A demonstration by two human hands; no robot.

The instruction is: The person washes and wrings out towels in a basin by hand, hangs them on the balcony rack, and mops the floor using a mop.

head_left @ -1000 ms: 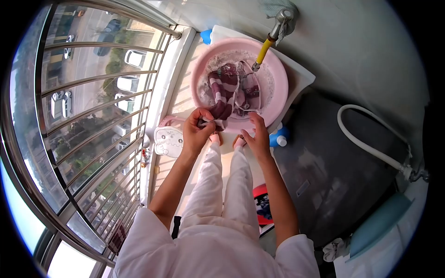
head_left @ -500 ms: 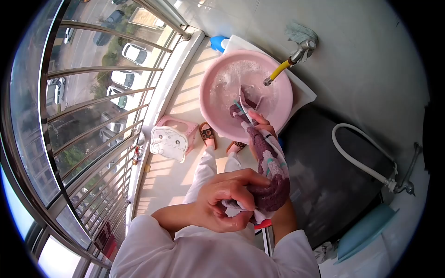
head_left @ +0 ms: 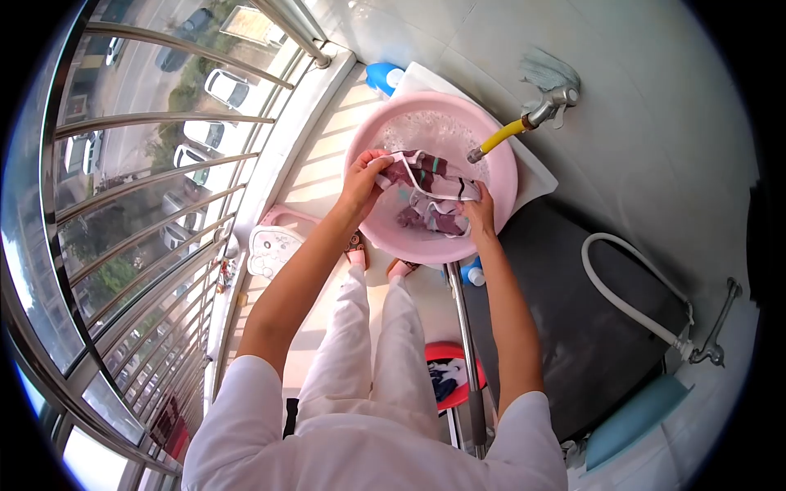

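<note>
A wet maroon-and-pale towel point(head_left: 430, 176) with white edging and green marks is stretched over the pink basin point(head_left: 357, 155). My left hand point(head_left: 364, 182) pinches its upper left edge, fingers closed. On the other side, my right hand point(head_left: 481, 211) is closed on the towel's right edge, just inside the basin's rim. The towel's lower folds hang into the basin, where foamy water point(head_left: 422, 127) shows behind it. Above the basin's right side juts the yellow hose end point(head_left: 499, 139) of a wall tap point(head_left: 561, 96).
A white-topped stool point(head_left: 273, 251) stands left of my feet, by the railing point(head_left: 164, 119). A dark covered surface point(head_left: 573, 319) lies to the right, with a white hose point(head_left: 630, 286) across it. Below are a metal pole point(head_left: 463, 327) and a red basin point(head_left: 431, 353) holding clothes. A blue bottle point(head_left: 381, 78) sits behind the pink basin.
The towel was bunched close to my chest in both hands. Now it is spread out over the pink basin, with both arms reaching forward and the hands apart.
</note>
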